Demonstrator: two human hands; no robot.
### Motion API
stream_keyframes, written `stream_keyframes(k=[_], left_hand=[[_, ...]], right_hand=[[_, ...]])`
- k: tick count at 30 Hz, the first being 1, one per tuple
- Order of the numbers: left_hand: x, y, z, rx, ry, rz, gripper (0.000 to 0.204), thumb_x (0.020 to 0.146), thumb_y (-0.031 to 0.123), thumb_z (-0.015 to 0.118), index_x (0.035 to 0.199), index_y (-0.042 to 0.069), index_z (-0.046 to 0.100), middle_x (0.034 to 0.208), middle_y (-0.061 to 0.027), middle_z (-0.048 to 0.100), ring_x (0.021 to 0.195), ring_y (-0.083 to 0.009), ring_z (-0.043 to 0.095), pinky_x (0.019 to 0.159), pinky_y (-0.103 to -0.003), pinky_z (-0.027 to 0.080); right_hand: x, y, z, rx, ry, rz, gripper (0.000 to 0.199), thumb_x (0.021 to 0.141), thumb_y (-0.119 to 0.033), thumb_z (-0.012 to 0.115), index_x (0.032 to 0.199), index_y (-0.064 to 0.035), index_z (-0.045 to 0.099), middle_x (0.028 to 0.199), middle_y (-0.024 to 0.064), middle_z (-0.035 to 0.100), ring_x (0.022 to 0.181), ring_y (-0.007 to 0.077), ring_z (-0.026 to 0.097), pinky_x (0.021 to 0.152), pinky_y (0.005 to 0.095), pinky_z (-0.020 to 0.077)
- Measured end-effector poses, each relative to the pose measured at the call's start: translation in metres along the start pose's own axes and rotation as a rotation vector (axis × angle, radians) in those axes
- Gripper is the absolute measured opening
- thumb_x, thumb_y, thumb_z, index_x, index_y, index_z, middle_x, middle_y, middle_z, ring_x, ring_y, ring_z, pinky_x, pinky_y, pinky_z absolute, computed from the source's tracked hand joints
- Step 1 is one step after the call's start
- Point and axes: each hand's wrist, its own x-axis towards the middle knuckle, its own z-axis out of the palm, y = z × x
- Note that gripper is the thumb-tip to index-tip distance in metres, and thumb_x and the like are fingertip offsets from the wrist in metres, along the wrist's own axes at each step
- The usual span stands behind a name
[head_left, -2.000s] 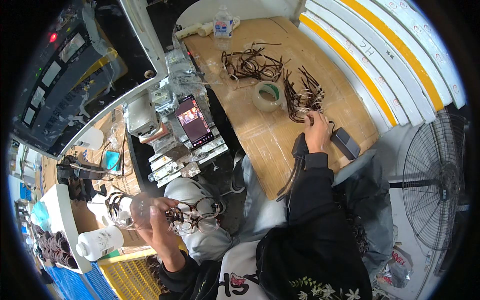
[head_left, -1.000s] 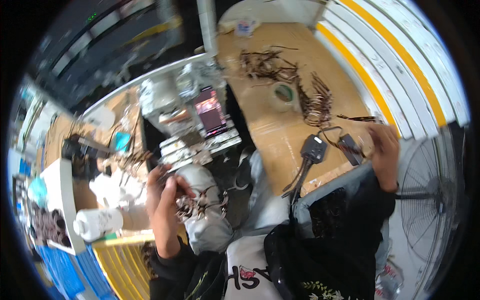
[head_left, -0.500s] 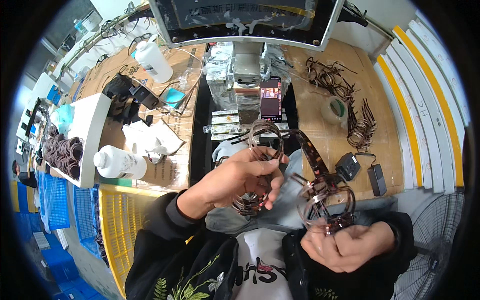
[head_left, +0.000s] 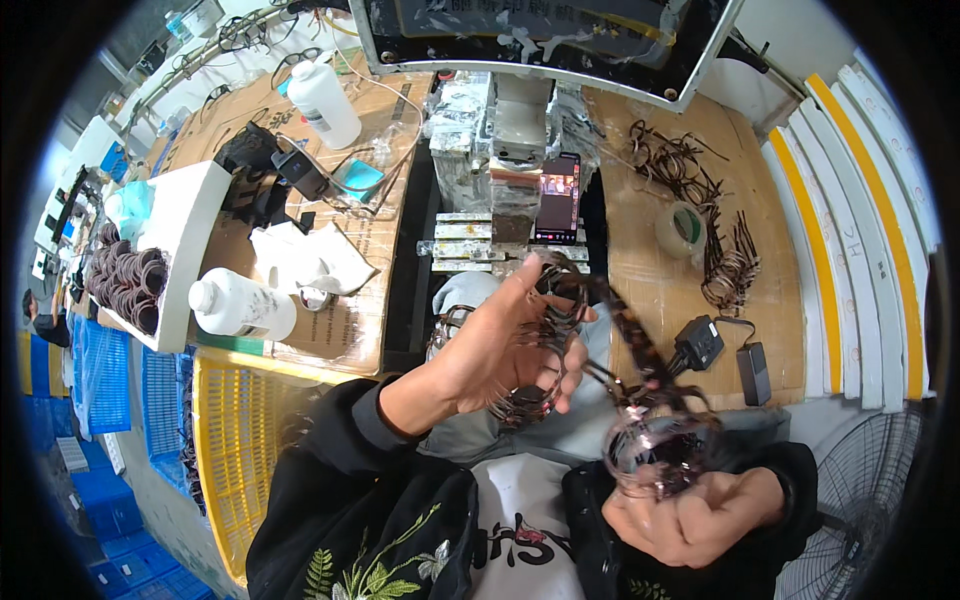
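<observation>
My left hand (head_left: 488, 338) curls around a bunch of dark brown, translucent eyeglass frames (head_left: 526, 398), with rims showing above and below the fingers. My right hand (head_left: 695, 518) is closed on another bunch of tortoiseshell eyeglass frames (head_left: 660, 445), held lower and to the right. A mottled temple arm (head_left: 640, 335) reaches from the right bunch up toward the left one. Motion blurs both bunches, so single frames are hard to separate. Both hands hang over my lap, in front of the bench.
More brown frames (head_left: 735, 265) lie on the right bench beside a tape roll (head_left: 680, 230) and black adapters (head_left: 697, 342). A phone (head_left: 558, 200) leans at the centre machine. White bottles (head_left: 240, 305) stand left, near a white box (head_left: 190, 260) and yellow basket (head_left: 235, 430).
My left hand has opened out slightly and shifted right with its frames. The right hand has dipped a little, its bunch tilting. The view has shifted slightly.
</observation>
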Motion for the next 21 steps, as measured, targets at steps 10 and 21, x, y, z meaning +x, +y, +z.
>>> stream_keyframes(k=[10, 21], left_hand=[[0.005, -0.030, 0.011, 0.576, -0.205, 0.533, 0.090, 0.070, 0.035, 0.079, 0.134, -0.001, 0.028, 0.097, -0.0057, 0.052, 0.088, -0.0136, 0.051, 0.084, -0.029, 0.042], [-0.042, -0.007, -0.055, 0.412, 0.239, 1.158, 0.079, 0.080, 0.052, 0.061, 0.132, 0.001, 0.030, 0.077, -0.0048, 0.052, 0.074, -0.0207, 0.059, 0.083, -0.049, 0.051]], right_hand=[[0.014, -0.010, 0.042, 0.673, -0.031, 0.603, 0.022, 0.067, -0.009, 0.059, 0.088, -0.0044, 0.065, 0.080, 0.0040, 0.057, 0.070, 0.0132, 0.052, 0.062, 0.0219, 0.0398], [0.016, -0.070, 0.145, 0.768, 0.134, 1.609, 0.029, 0.075, -0.011, 0.070, 0.102, -0.0036, 0.061, 0.101, 0.0125, 0.059, 0.086, 0.0307, 0.057, 0.074, 0.0359, 0.0470]])
